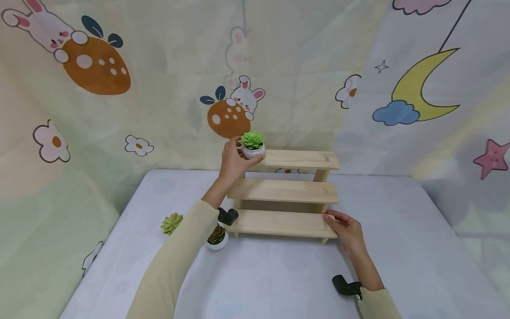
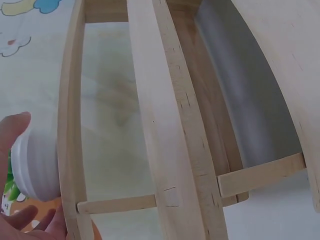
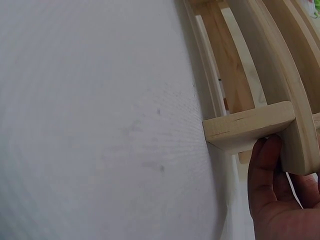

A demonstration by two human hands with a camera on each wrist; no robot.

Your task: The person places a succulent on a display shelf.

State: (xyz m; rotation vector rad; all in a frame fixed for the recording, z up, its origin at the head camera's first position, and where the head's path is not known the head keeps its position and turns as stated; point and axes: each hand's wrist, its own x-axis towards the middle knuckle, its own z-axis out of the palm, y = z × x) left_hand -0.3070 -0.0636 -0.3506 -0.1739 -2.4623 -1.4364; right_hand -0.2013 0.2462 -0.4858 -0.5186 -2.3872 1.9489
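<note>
My left hand [image 1: 233, 161] holds a small artificial succulent [image 1: 253, 140] with bright green leaves in a white pot [image 1: 253, 152], at the left end of the top tier of a three-tier wooden display stand [image 1: 280, 221]. In the left wrist view, the white pot [image 2: 37, 165] sits against the edge of that tier, thumb on one side and fingers on the other. At the stand's lower right corner, my right hand [image 1: 348, 232] pinches the end of the bottom tier. The right wrist view shows that hand [image 3: 282, 215] with its fingertips around the board's end.
Left of the stand are a pale green succulent [image 1: 171, 223], its lower part hidden by my sleeve, and a dark reddish-green succulent [image 1: 217, 237] in a white pot, partly covered. A white cloth [image 1: 275, 279] covers the table. A printed curtain [image 1: 171, 88] hangs close behind the stand.
</note>
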